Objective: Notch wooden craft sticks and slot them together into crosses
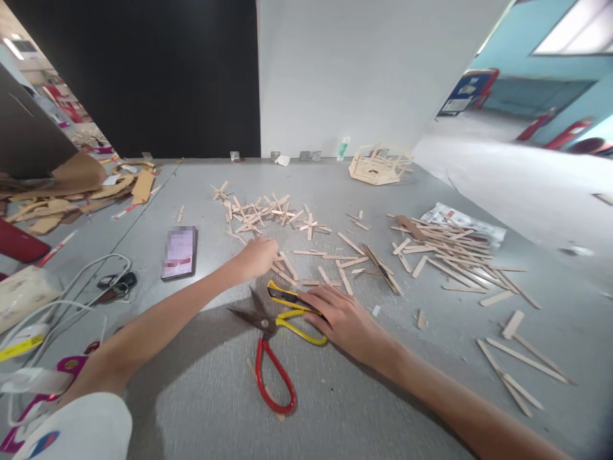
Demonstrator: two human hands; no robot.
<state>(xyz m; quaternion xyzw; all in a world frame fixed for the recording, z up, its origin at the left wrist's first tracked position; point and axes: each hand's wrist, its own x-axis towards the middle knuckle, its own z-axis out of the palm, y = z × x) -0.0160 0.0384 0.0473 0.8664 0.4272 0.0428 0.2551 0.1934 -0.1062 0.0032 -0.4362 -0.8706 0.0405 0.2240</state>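
Table grey, littered with wooden sticks; black panel, white panel behind.

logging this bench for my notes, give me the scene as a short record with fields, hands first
left hand: at the loose sticks; fingertips hidden
right hand: on the yellow cutter; firmness of grip unclear
scissors: blades open, one handle red, one yellow, close by the right hand
stick pile: right side of the table, plastic bag at its far side
phone: left side, screen lit
back: wooden frame, small bottle left of it
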